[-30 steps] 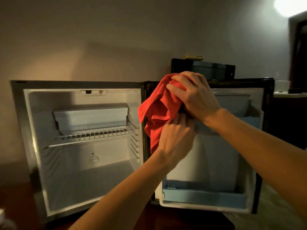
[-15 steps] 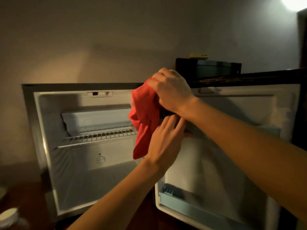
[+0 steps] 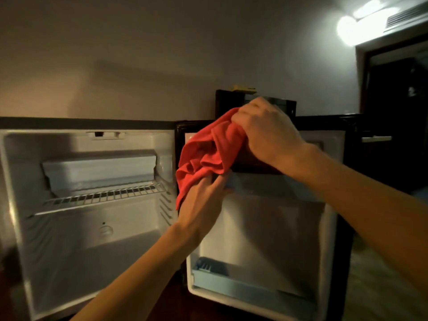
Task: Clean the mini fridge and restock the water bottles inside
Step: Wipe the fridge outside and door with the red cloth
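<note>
— What have your hands got hold of?

— My right hand (image 3: 266, 130), upper centre-right of the frame, has its fingers curled tight over the top of a red cloth (image 3: 208, 156). The cloth hangs bunched down and to the left from that grip. My left hand (image 3: 203, 202) comes up from the lower middle; its fingers reach up to the cloth's lower folds and touch them, fairly straight. Whether they actually pinch the fabric I cannot tell, because the cloth covers the fingertips.

— And the mini fridge?

— The mini fridge (image 3: 88, 239) fills the left half of the frame, standing open. Inside, a wire shelf (image 3: 102, 195) runs across the upper part, with a white freezer box (image 3: 99, 170) above it. Its door (image 3: 266, 228) is swung out to the right, inner side facing me, with a pale blue door rack (image 3: 243, 286) along the bottom. The cloth and both hands sit in front of the door's upper left corner, just right of the hinge edge.

— Anything else around?

— A black box (image 3: 231, 100) stands behind the door top, with something yellow (image 3: 244, 88) on it. A bright lamp (image 3: 352, 28) glares at the upper right, above a dark doorway (image 3: 398, 107)
</note>
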Tool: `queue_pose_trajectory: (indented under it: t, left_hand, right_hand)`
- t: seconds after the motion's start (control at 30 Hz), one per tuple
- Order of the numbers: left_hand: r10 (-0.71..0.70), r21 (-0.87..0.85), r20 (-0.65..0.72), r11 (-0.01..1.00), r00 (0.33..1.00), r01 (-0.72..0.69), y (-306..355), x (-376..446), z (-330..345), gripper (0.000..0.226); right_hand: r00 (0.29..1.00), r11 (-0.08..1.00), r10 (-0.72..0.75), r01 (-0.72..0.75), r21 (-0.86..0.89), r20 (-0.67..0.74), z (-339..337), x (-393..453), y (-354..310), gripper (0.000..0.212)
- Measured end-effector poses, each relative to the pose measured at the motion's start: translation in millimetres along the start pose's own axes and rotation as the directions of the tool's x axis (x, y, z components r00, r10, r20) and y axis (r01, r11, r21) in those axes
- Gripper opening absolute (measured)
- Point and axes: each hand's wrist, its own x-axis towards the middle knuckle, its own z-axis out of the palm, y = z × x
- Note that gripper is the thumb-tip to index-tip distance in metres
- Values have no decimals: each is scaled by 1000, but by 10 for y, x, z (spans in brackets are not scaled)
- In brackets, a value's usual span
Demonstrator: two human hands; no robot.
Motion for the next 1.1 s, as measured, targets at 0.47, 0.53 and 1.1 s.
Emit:
queue_pose_trajectory:
  t: [0.47,0.53,1.1]
  left_hand:
    - [81,-9,-48,997,996,-82,-110,49,0,47]
    - [75,-27,-59,997,995,-77,-103,36,29,47]
    - [98,-69,-164,992,982,-110,-223,-114,12,32]
  right_hand:
    - [996,997,27,-33,65,84,-103,181,96,34]
    - [990,994,55,-67,90,129,-135,224,93,32]
    - [956,975,-188,210,-78,227,831,1284,-1477,29]
